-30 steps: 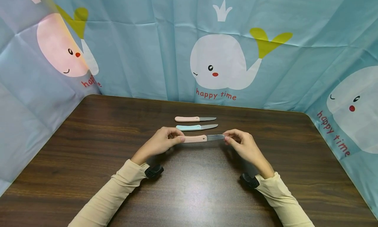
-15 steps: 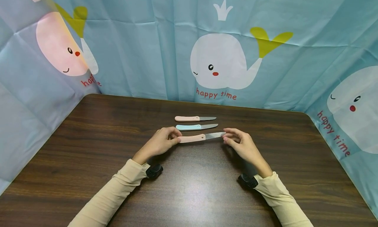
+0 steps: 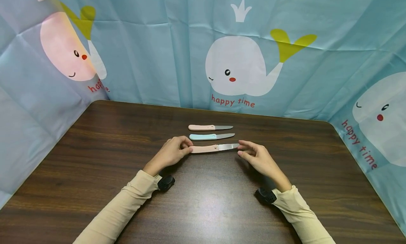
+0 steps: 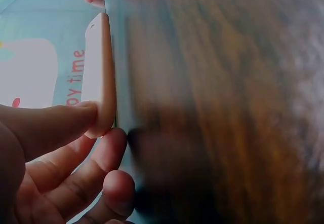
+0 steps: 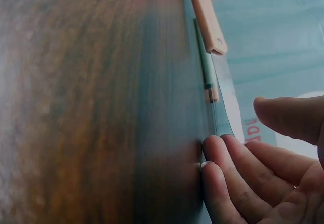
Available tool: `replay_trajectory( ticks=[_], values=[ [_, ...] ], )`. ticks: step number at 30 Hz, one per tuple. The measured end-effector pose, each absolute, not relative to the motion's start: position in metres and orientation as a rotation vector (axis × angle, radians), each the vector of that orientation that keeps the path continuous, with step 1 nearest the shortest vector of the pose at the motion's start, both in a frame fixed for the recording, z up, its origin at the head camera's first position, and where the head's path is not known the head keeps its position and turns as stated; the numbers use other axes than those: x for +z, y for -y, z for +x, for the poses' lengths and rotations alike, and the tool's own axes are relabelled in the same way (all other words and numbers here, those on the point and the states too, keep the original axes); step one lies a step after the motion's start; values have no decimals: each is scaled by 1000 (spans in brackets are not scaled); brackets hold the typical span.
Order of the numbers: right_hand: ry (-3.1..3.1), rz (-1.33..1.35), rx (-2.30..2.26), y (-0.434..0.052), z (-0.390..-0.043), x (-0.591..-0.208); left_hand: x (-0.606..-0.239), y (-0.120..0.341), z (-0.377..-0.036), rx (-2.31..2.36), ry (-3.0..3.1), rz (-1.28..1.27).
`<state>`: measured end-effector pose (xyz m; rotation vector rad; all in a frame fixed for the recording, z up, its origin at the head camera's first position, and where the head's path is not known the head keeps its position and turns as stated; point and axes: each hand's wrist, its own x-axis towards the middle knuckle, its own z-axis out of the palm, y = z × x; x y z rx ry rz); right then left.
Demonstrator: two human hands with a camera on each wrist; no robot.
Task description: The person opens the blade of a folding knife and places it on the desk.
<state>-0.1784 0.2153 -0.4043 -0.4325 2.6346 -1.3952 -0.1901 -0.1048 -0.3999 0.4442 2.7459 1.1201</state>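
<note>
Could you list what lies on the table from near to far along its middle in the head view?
Held pink knife → blue knife → far pink knife.

A dark brown wooden desk (image 3: 95,145) fills the bottom, with round corners. A soft shine of light sits on its near part. Behind and on both sides hangs a light blue cloth (image 3: 152,57) with creases. It has white whales (image 3: 234,66) with yellow tails and red words, "happy time" (image 3: 233,101).

Dark wood table (image 3: 95,159): three knives in row, pink (image 3: 209,127), blue (image 3: 210,136), pink (image 3: 214,148).
</note>
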Motion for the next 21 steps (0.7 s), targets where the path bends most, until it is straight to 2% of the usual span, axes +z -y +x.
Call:
replay_trajectory(
  ticks=[12,21],
  values=[
    [-2710,-424,-1311,-219,-177,-402,-400,97,-185,1019,-2808,366],
    [-2768,-437,-1267,-222,-179,-399,-395,103,-186,1066,-2783,427]
  ],
)
